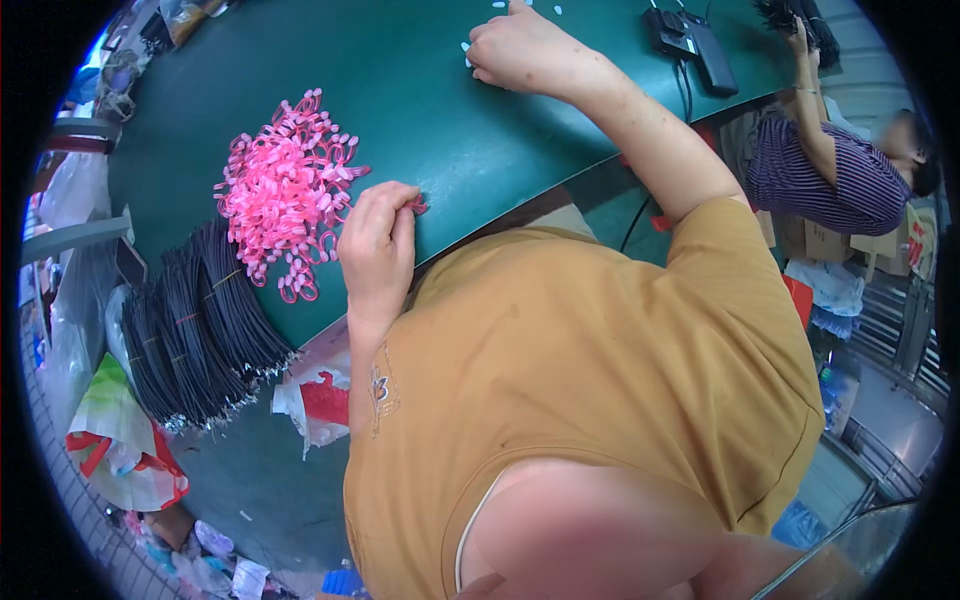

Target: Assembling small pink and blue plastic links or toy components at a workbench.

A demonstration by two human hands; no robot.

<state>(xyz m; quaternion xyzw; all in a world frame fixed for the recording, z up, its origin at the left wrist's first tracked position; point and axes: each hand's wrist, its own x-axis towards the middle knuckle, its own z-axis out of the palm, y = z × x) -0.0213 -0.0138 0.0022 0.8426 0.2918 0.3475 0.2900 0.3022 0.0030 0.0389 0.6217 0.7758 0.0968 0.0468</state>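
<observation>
My left hand (376, 242) rests at the near edge of the green table, fingers curled together. A small pinkish-red loop (419, 204) pokes out from between its thumb and fingers. Just left of it lies a heap of pink loops (285, 185), many bearing a pale oval piece. Farther off to the right, my right hand (525, 52) is down on the tabletop with bent fingers. Small white oval pieces (557, 10) lie around its fingertips. What those fingers pinch, if anything, is hidden.
Bundles of black cords (205, 320) with metal ends hang over the table's (420, 110) left corner. A black device (690, 42) with a cable sits at the right. Beyond, a person in a striped top (825, 170) handles dark cords (815, 30). Bags (125, 440) stand at lower left.
</observation>
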